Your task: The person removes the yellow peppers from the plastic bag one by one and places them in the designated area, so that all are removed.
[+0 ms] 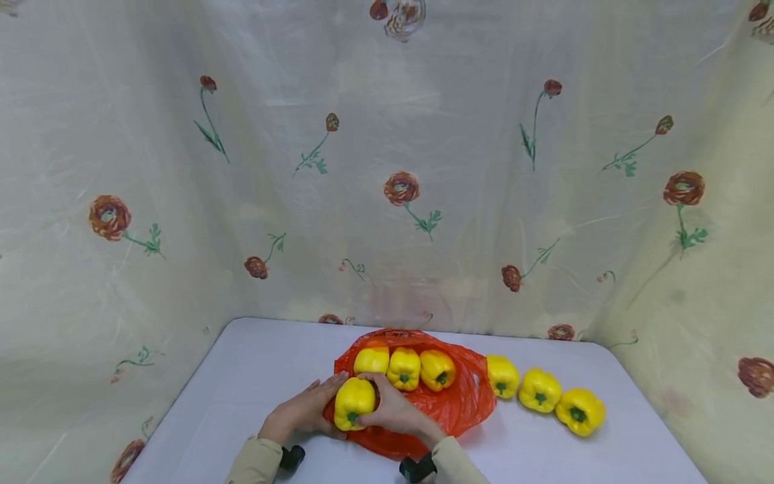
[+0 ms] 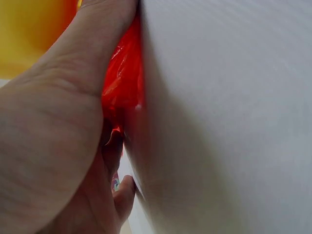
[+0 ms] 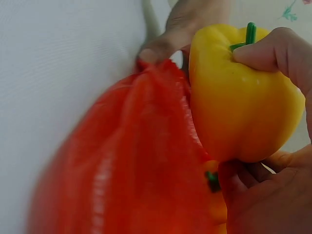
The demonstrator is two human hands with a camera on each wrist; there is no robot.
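A yellow bell pepper with a green stem is in my right hand, the thumb beside the stem. In the right wrist view this bell pepper overlaps the mouth of a red plastic bag. My left hand pinches the bag's edge, its thumb on the red film. The bag lies on its side with its mouth toward me, and three more yellow bell peppers show in it. In the left wrist view the left hand is low beside the white tabletop.
Three yellow bell peppers lie in a slanting row right of the bag, the nearest one close to its edge. The white table ends at a flower-printed curtain behind and at both sides.
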